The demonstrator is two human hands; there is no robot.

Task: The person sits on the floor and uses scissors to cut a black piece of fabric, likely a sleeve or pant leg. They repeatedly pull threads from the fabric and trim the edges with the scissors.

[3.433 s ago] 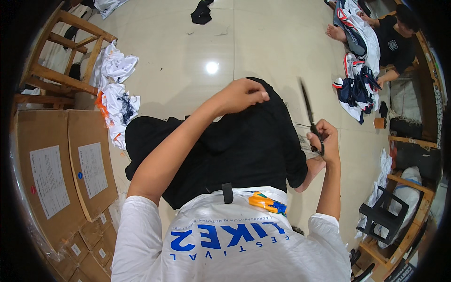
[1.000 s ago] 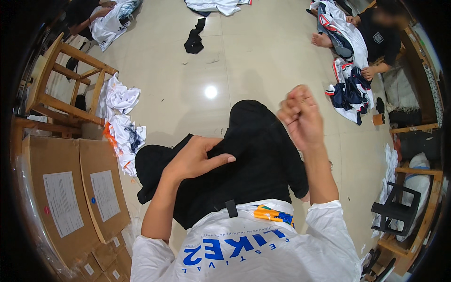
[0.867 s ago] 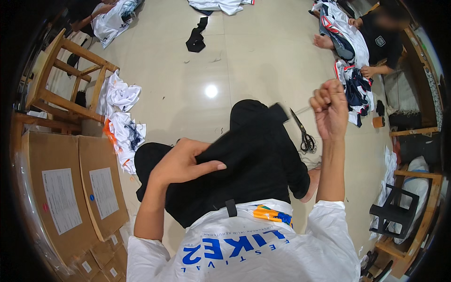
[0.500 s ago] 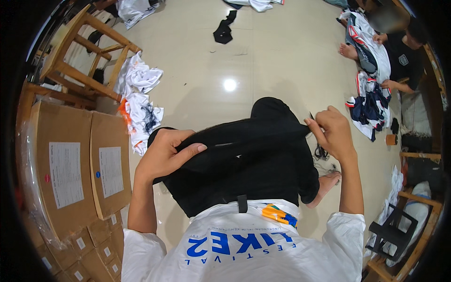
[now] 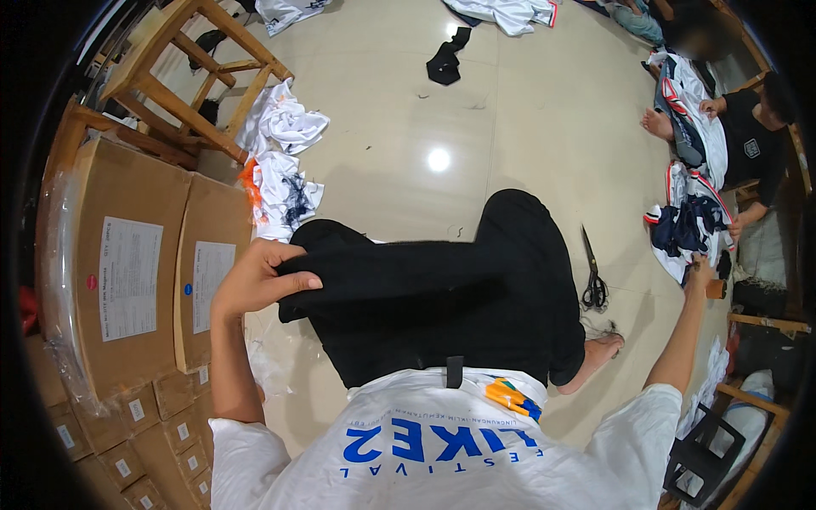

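Observation:
My left hand (image 5: 259, 280) is closed on one end of a piece of black cloth (image 5: 382, 272), thumb on top and fingers behind. This cloth lies across my lap over black trousers, so its outline is hard to make out. Far out to the right, my right hand (image 5: 699, 270) is at the near edge of a heap of navy and white garments (image 5: 687, 223); its fingers are too small and partly hidden to read. Black-handled scissors (image 5: 594, 289) lie on the floor beside my right knee, their blades pointing away from me.
Cardboard boxes (image 5: 89, 280) are stacked at the left, below a wooden stool (image 5: 183, 110). White garments (image 5: 285, 127) lie beside the stool. A black cloth piece (image 5: 445, 61) is on the far floor. At the right, a co-worker (image 5: 748, 140) sits with garments; a black plastic frame (image 5: 705, 455) stands nearer.
My right hand has let go of the black cloth's right end and reached right to the garment heap. The cloth has sunk onto my lap. My left hand still grips it; the scissors now show fully.

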